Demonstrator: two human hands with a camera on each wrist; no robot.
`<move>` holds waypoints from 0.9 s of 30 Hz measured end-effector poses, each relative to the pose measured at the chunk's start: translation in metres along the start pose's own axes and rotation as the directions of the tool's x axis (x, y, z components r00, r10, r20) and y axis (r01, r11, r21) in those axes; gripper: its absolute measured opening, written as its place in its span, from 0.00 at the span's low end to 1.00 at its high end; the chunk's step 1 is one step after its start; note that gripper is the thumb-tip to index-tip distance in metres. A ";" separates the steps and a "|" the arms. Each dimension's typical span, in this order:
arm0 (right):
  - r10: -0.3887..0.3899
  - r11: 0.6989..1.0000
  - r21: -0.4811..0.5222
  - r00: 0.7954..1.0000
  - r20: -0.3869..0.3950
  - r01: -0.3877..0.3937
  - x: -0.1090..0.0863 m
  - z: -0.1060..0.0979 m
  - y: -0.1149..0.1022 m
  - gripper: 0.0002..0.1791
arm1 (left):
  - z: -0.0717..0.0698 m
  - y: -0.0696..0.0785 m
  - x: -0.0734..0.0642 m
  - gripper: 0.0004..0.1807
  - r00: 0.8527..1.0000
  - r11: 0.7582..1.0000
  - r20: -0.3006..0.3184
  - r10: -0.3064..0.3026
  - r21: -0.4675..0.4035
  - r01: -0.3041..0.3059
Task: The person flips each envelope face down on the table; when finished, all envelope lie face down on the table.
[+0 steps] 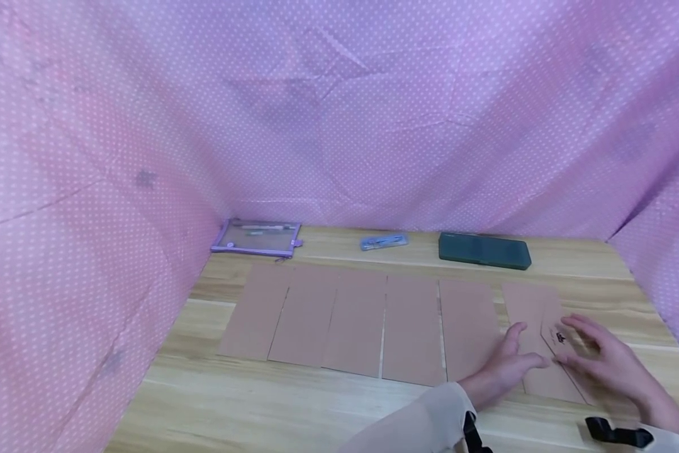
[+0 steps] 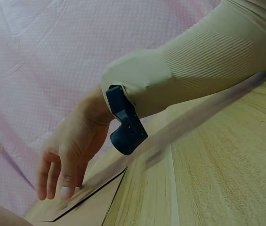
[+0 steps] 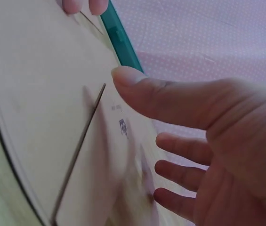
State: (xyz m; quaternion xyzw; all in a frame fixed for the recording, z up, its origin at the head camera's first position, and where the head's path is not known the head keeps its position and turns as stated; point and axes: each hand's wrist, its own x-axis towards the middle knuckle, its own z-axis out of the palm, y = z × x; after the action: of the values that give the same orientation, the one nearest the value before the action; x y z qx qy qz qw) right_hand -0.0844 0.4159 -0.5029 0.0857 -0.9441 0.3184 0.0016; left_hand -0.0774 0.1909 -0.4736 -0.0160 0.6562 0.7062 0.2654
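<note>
At the right end of a row of brown paper pieces (image 1: 411, 330), both hands hover over or touch the last brown paper piece (image 1: 523, 302). A smaller brown paper piece with a slanted edge and small dark print (image 1: 560, 343) lies partly over it. My left hand (image 1: 503, 368) is spread beside that slanted edge, thumb and fingers apart. On the other side, my right hand (image 1: 613, 365) has its fingers loosely bent around the printed part, with a gap between thumb and fingers in the right wrist view. Whether the right fingertips touch the paper is unclear.
Along the back of the wooden table (image 1: 231, 402) lie a purple-edged see-through zip pouch (image 1: 265, 239) with pens, a small blue packet (image 1: 384, 241) and a dark green case (image 1: 484, 250). Pink dotted cloth (image 1: 339, 126) hangs at the back and sides.
</note>
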 end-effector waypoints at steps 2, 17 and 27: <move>0.002 1.000 0.001 1.000 0.005 -0.002 0.001 0.000 -0.001 0.42 | -0.001 0.000 0.000 0.37 1.000 1.000 0.002 0.005 -0.012 -0.005; 0.028 0.989 -0.149 0.998 0.058 -0.019 -0.004 -0.005 0.011 0.48 | 0.001 -0.003 0.004 0.38 1.000 0.998 -0.018 0.022 -0.064 -0.023; 0.046 0.991 -0.131 0.994 0.102 -0.033 -0.008 -0.005 0.013 0.49 | 0.003 -0.003 0.005 0.37 0.999 0.997 -0.034 0.024 -0.079 -0.026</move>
State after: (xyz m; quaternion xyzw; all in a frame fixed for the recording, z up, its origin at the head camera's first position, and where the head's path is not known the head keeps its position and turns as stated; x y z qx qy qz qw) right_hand -0.0787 0.4305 -0.5072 0.0832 -0.9630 0.2518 -0.0489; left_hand -0.0794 0.1951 -0.4779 -0.0301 0.6321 0.7346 0.2448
